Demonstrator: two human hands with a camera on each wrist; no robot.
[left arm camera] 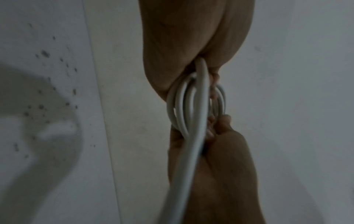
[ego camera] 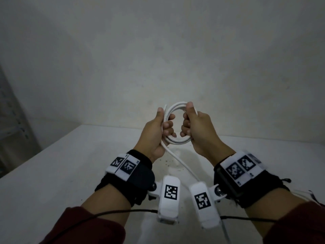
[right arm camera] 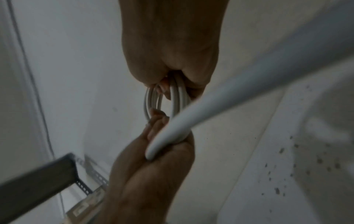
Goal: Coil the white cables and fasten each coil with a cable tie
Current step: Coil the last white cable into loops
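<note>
1. White cable (ego camera: 177,140): smooth, round, plain white sheath, wound into a roughly circular coil of several loops lying side by side. The coil stands upright in the air above the table (ego camera: 73,166), held between both hands.
2. Left hand (ego camera: 156,136): at 9 o'clock on the coil. Fingers (ego camera: 168,125) curl through the ring and close round the bundled loops; the thumb lies straight up along the outside.
3. Right hand (ego camera: 197,128): at 3 o'clock on the coil. Fingers curl through the ring from the opposite side and clamp the loops against the palm, thumb on top near 1 o'clock.
4. Loose tail: one strand leaves the coil at about 7 o'clock, under the left palm, and runs down toward 5 o'clock between the wrists.
5. Short free end: pokes up at 11 o'clock beside the left thumb.
6. Table: pale, with dark specks under the hands.
</note>
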